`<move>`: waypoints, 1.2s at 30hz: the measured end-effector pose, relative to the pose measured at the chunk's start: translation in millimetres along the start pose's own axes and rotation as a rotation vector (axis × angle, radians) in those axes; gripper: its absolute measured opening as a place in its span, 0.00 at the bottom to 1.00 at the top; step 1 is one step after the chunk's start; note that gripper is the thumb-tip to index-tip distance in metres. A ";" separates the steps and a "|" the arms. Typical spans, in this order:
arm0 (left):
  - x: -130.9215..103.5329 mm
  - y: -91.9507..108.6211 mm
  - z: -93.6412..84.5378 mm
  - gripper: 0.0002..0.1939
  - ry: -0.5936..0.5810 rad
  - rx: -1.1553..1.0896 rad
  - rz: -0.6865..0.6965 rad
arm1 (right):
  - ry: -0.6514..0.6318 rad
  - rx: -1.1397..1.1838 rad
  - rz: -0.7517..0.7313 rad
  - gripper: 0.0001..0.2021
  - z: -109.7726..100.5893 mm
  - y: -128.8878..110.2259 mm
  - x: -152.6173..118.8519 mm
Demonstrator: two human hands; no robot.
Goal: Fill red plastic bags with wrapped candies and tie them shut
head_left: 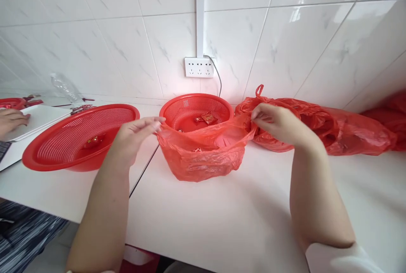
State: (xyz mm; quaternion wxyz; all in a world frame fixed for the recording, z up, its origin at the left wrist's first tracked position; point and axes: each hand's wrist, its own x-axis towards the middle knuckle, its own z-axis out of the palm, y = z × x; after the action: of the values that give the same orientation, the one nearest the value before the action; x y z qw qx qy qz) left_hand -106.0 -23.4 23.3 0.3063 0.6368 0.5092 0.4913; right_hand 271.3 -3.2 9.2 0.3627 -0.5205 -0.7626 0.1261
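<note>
A thin red plastic bag point(203, 165) stands with its mouth spread wide on the white table point(203, 218). My left hand point(136, 135) pinches the left end of its rim between thumb and fingers. At the right end, my right hand point(275, 120) grips the rim the same way. A small patterned item shows inside the bag; most of its contents are hidden by the plastic. Right behind the bag is a round red basket point(196, 100) holding a few small red and gold packets point(208, 118).
Left of my left arm stands another red basket point(57, 148) with small items. Filled red bags point(358, 133) lie along the wall at right. Another person's hand point(12, 121) rests on a white tray point(44, 116) at far left, near a clear bottle point(66, 89).
</note>
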 end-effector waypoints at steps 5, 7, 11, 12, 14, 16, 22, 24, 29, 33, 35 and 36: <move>12.4 51.9 15.3 0.12 -0.010 -0.276 0.053 | 0.707 0.411 -0.188 0.03 -9.9 -24.5 -5.2; 11.0 66.4 28.0 0.19 -0.044 -0.291 0.093 | 0.843 0.438 -0.243 0.04 -7.3 -34.0 -6.6; 0.9 75.7 58.6 0.32 -0.399 -0.396 0.118 | 0.782 0.500 -0.354 0.05 2.2 -54.9 -12.2; -2.7 75.1 67.3 0.32 -0.494 -0.383 0.088 | 0.714 0.514 -0.406 0.06 5.4 -60.5 -14.0; -10.1 72.6 85.2 0.32 -0.655 -0.332 0.038 | 0.511 0.505 -0.532 0.07 12.3 -71.0 -17.4; -16.0 69.2 100.7 0.27 -0.753 -0.298 0.054 | 0.261 0.458 -0.660 0.09 18.5 -78.4 -19.7; -14.6 58.8 110.2 0.16 -0.778 -0.390 -0.025 | 0.046 0.504 -0.581 0.12 26.3 -77.2 -17.8; -11.5 55.6 106.9 0.19 -0.724 -0.406 -0.067 | 0.066 0.482 -0.521 0.10 26.7 -74.0 -15.1; -4.5 49.2 104.9 0.22 -0.673 -0.373 -0.086 | 0.132 0.373 -0.450 0.07 25.7 -70.0 -12.1; 5.5 43.8 103.0 0.21 -0.587 -0.448 -0.142 | 0.126 0.311 -0.473 0.06 23.1 -69.8 -17.0; 10.9 41.0 100.8 0.18 -0.558 -0.505 -0.184 | 0.004 0.271 -0.522 0.06 23.1 -71.4 -20.5; 12.9 39.9 99.6 0.17 -0.556 -0.530 -0.201 | -0.069 0.246 -0.540 0.06 23.5 -72.5 -22.1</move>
State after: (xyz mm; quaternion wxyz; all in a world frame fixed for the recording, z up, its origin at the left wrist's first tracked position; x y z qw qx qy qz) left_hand 1.3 -11.9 30.1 0.6327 0.5915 0.3221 0.3821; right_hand 208.6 -49.3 24.6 0.4174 -0.2461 -0.8644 0.1342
